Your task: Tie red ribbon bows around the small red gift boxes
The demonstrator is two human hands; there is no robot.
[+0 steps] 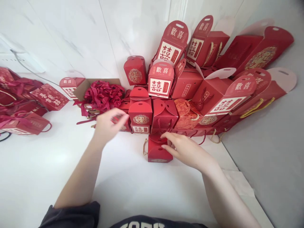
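Observation:
A small red gift box [158, 152] stands on the white table in front of me, with a rope handle at its left side. My right hand [184, 148] rests against its right side, fingers curled onto the top flaps. My left hand [109, 125] hovers above the table to the left, blurred by motion, its fingers pinched together; whether anything is in them I cannot make out. Just behind stands a row of closed small red boxes [140, 115].
A big pile of red gift boxes [213, 88] fills the back right corner against the marble wall. An open cardboard carton with red ribbons [103, 93] sits at the back centre-left. More red boxes [26, 122] lie at the far left. The table edge runs along the right.

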